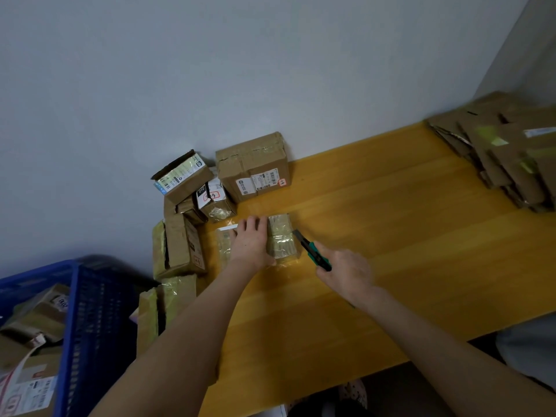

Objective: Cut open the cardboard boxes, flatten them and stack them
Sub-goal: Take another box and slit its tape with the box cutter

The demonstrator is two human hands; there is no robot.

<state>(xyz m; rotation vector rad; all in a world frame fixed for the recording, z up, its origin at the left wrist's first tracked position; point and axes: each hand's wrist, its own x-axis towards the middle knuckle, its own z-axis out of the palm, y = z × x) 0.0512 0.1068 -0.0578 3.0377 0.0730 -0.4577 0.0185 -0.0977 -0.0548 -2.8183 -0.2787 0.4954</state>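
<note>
A small taped cardboard box (281, 237) lies on the yellow wooden table (391, 236) in front of me. My left hand (251, 240) presses flat on its top, fingers spread toward the wall. My right hand (346, 273) grips a green and black utility knife (313, 251), whose blade tip sits at the box's right edge. A stack of flattened boxes (505, 158) lies at the table's far right.
Several unopened boxes crowd the left end of the table, the largest one (254, 167) against the grey wall. A blue plastic crate (75, 326) holding more parcels stands at the lower left. The table's front edge runs diagonally at the lower right.
</note>
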